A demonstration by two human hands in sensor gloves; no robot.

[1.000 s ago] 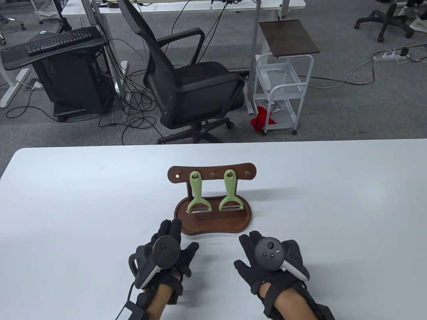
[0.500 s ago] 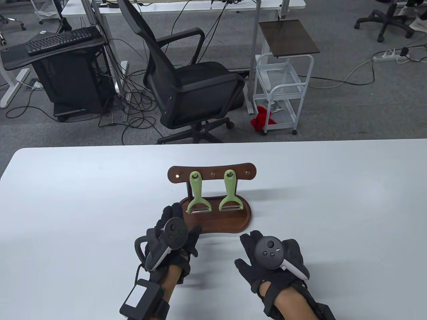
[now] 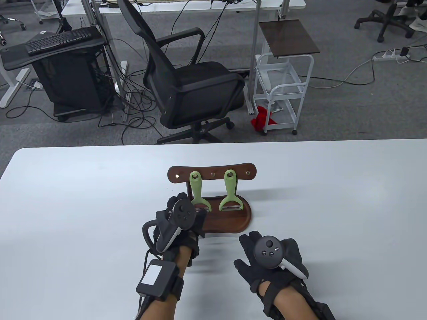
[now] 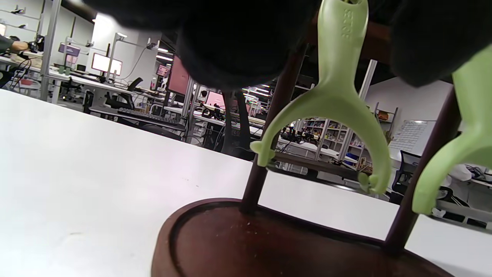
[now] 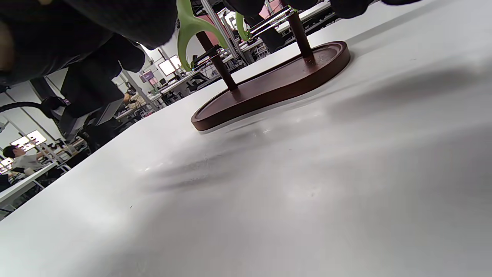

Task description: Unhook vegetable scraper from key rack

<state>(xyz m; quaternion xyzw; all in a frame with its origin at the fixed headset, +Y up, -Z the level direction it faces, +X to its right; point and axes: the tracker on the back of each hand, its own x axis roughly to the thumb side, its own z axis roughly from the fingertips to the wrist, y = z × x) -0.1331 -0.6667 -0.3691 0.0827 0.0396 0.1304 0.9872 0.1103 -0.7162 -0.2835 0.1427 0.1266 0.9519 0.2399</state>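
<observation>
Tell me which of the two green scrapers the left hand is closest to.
The left scraper; the left hand overlaps its blade end, the right scraper hangs clear.

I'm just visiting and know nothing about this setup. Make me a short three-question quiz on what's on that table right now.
1. How many green scrapers hang on the key rack?
2. True or false: the right hand is touching the rack.
3. Which scraper is the left hand nearest: A the left scraper, B the right scraper?

Key: 1. Two. 2. False; it rests on the table, apart from the rack. 3. A.
</observation>
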